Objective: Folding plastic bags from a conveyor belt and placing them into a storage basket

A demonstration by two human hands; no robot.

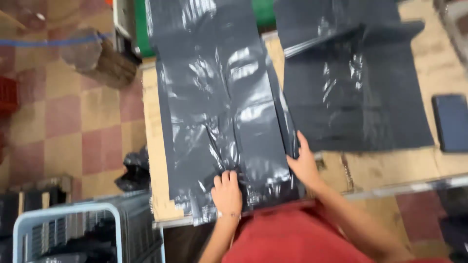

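Red shirt fills the bottom centre of the frame, right under the camera, and both bare arms reach up from it onto the table. The left hand lies palm-down, fingers together and flat, pressing on the near end of a long glossy black plastic bag; nothing is pinched there, it is simply laid on top. The right hand sits at the bag's lower right edge, fingers pointing up along that edge and touching the plastic; whether it pinches the edge or only rests against it, I cannot tell. The bag runs from the near table edge at bottom centre all the way to the top of the frame, shiny and wrinkled. Just right of it, a stack of flat dark bags covers the upper right of the brown table. A dark flat rectangular thing lies at the far right. On the checkered floor, a crumpled black bag sits left of the table, and a pale blue crate shows in the lower left corner.
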